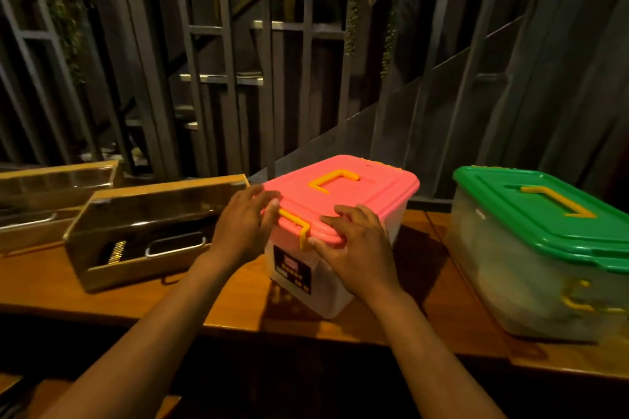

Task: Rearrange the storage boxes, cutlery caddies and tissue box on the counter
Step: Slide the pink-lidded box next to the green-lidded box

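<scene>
Pink-lidded storage box (340,201) on wooden table (238,292), left hand (243,226) and right hand (354,255) each with grip holding its near corners

There is one label (292,269) in view. It is a dark sticker on the front wall of the pink-lidded box (340,194), just under the yellow clip at the near edge of the lid. It has a small red mark at the top and pale lines of print below. The print is too blurry to read, so no words or numbers can be made out. Nothing else on the counter (238,303) shows any writing.
</scene>
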The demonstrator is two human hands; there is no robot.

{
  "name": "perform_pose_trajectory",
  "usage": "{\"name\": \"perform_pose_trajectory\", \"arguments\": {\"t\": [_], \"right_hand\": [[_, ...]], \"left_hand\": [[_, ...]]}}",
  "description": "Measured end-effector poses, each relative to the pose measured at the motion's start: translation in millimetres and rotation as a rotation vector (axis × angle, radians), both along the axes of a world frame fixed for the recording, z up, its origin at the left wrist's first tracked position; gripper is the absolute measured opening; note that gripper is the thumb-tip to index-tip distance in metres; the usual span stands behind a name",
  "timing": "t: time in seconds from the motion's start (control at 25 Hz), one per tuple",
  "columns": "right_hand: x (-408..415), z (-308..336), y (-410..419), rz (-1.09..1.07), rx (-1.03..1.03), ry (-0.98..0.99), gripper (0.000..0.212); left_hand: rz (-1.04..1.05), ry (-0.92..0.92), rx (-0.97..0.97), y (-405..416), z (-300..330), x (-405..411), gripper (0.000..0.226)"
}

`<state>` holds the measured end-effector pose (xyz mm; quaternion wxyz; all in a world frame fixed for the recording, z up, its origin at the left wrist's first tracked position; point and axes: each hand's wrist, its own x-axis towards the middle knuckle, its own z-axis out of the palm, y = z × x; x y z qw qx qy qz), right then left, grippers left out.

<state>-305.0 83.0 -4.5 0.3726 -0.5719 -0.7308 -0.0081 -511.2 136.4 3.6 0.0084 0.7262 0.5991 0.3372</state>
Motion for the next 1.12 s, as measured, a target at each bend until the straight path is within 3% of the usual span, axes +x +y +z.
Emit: {"name": "perform_pose_trajectory", "arguments": {"t": [0.08, 0.16, 0.2, 0.32, 0.44, 0.56, 0.8, 0.96, 1.12], "right_hand": [[5, 1, -2, 0.045, -0.026, 0.034, 0.047], [20, 1, -3, 0.087, -0.039, 0.083, 0.047], [31, 1, -4, 0.100, -0.035, 0.095, 0.048], [76, -4, -13, 0.086, 0.014, 0.148, 0.046], [121, -7, -25, 0.028, 0.094, 0.303, 0.029], [153, -10, -31, -0.071, 0.151, 0.344, 0.027], [178, -15, -42, -0.202, 0.193, 0.151, 0.044], [210, -14, -40, -0.330, 0.192, -0.087, 0.048], [216, -13, -41, -0.328, 0.166, -0.129, 0.050]], "left_hand": [[0.035, -0.262, -0.088, 14, 1, 5, 0.041], [0.059, -0.569, -0.214, 22, 8, 20, 0.046], [0.072, -0.637, -0.255, 22, 11, 27, 0.050], [0.085, -0.625, -0.307, 13, 13, 50, 0.051], [-0.010, -0.697, -0.379, -4, 8, 84, 0.047], [-0.012, -0.738, -0.337, -26, 0, 129, 0.042], [-0.045, -0.792, -0.413, -20, 10, 167, 0.044], [-0.038, -0.808, -0.372, -21, 4, 200, 0.042], [0.004, -0.812, -0.348, -18, -1, 210, 0.040]]}}
